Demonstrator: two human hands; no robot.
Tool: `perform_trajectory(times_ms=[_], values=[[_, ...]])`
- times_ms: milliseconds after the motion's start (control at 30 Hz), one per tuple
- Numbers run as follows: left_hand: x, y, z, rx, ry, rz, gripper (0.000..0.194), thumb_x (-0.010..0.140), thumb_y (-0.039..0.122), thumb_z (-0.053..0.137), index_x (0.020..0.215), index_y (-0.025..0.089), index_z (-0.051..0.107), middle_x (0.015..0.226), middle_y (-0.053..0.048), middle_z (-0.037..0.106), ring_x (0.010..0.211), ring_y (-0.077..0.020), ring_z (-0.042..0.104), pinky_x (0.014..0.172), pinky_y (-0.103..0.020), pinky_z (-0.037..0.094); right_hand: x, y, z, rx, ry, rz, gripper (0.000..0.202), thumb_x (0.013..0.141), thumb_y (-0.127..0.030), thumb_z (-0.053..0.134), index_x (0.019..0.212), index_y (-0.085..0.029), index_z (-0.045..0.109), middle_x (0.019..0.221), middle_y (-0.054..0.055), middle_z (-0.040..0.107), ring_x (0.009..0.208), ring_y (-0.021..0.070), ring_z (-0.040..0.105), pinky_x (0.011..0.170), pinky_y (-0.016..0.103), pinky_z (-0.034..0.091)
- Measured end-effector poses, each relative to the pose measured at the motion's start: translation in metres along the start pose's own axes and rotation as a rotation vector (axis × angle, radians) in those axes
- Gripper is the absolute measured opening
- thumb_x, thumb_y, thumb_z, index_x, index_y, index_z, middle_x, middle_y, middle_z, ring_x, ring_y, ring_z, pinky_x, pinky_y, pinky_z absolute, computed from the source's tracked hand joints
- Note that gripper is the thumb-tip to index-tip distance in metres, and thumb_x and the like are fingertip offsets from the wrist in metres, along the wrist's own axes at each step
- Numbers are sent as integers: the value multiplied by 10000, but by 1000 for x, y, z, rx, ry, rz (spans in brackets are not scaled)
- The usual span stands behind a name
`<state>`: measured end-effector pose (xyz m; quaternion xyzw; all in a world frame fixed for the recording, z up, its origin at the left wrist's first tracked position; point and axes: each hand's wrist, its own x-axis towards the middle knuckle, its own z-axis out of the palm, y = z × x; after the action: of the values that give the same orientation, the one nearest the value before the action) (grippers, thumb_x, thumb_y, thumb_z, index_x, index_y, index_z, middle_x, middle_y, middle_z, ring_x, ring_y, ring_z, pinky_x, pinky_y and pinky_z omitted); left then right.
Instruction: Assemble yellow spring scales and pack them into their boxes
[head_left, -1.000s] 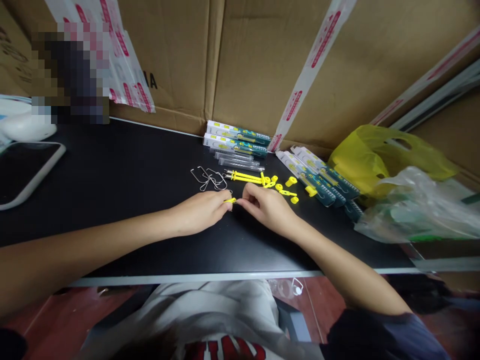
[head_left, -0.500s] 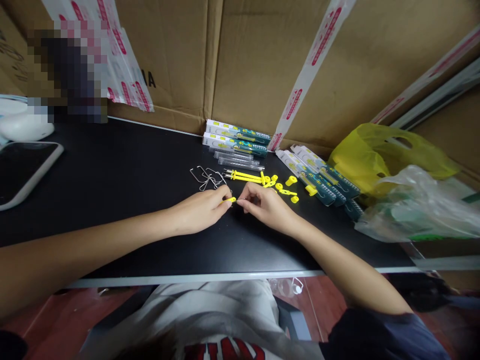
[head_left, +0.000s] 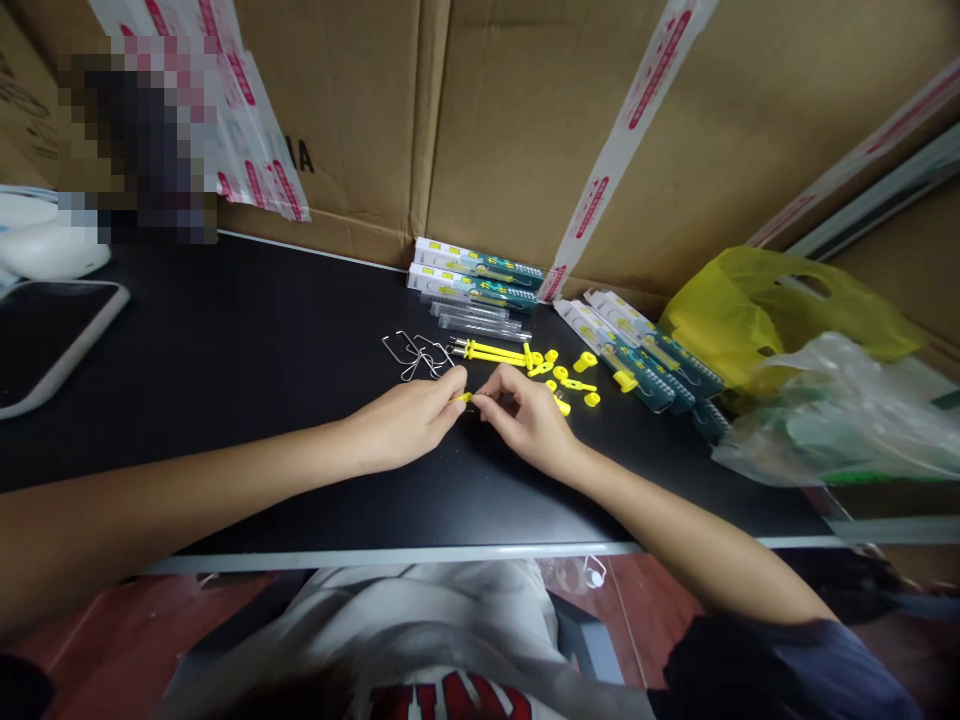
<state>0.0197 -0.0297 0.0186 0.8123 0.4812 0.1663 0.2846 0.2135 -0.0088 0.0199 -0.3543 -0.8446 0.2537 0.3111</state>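
Note:
My left hand [head_left: 409, 415] pinches a small yellow plastic piece [head_left: 464, 397] above the black table. Close against its tip, my right hand [head_left: 523, 408] has thumb and index finger pressed together on something thin, too small to make out. Bent metal hooks [head_left: 412, 355] lie just beyond my left hand. Behind my fingers are yellow rods [head_left: 495, 353] with metal ends. Several loose yellow caps and connectors [head_left: 584, 362] are scattered past my right hand. Clear tubes [head_left: 484, 324] rest in front of two printed boxes [head_left: 472, 285].
More printed boxes [head_left: 637, 355] lie at the right, beside a yellow plastic bag [head_left: 720, 310] and a clear bag [head_left: 832, 420]. A phone [head_left: 56, 335] and a white object [head_left: 60, 248] sit at the left. Cardboard [head_left: 510, 130] stands along the back.
Both hands stay together at nearly the same place. My right hand has turned slightly and shifted a little left, showing more yellow pieces behind it; less of the held yellow piece shows.

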Motion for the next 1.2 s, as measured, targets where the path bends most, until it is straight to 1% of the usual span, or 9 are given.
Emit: perform_trajectory(times_ms=[167,300,500,600,700,767,967,1067,1200], values=[[-1,3,1,17,-10,-14,112,945,320,280,875,244,323,737,1,550,673,-205,569,617,-298,359,-1,0,4,133,2,64,157,919,-289,545,800,-198,497,715,-3,626,652,121,607,627,247,463],[-1,1,2,20,-2,-18,110,931,326,345,867,241,318,791,-19,584,713,-221,596,620,-299,365,1,4,2,231,-34,87,154,917,-297,556,819,-193,500,753,7,640,705,126,627,664,259,482],[0,-2,2,-12,38,8,123,936,325,377,891,217,416,859,-33,608,786,-211,601,698,-307,395,7,8,-2,331,-54,183,228,855,-364,624,772,-180,519,775,8,575,627,106,549,532,240,503],[2,-3,2,-45,34,24,163,942,315,379,892,200,483,893,-37,624,815,-199,600,726,-301,400,9,7,-3,445,-72,217,278,814,-400,667,759,-182,502,766,0,579,626,103,562,542,244,527],[3,-3,3,-23,26,29,194,948,303,374,868,189,510,875,-39,626,809,-195,598,718,-296,397,9,6,-7,483,-103,233,279,796,-375,692,758,-183,494,795,9,616,647,104,590,587,254,539],[3,-3,3,9,33,39,193,948,295,378,857,187,511,859,-37,623,802,-195,597,708,-295,391,10,5,-10,437,-127,219,231,813,-333,675,768,-179,509,800,15,631,659,109,599,616,262,534],[2,-1,3,59,31,28,202,950,277,384,859,186,539,832,-36,634,785,-197,617,700,-293,400,9,4,-17,48,-109,58,112,861,-239,600,776,-171,572,761,17,621,690,123,580,624,245,468],[2,1,3,88,27,23,211,956,262,377,907,174,562,877,-61,661,830,-213,638,743,-305,416,9,5,-16,-25,-106,-1,113,878,-220,576,774,-175,564,752,14,612,674,122,568,618,243,450],[-1,4,4,140,20,3,226,966,272,361,906,179,557,859,-63,666,816,-227,651,721,-312,417,9,7,-15,-52,-107,-29,119,890,-221,567,779,-179,551,755,9,601,673,121,561,622,241,440]])
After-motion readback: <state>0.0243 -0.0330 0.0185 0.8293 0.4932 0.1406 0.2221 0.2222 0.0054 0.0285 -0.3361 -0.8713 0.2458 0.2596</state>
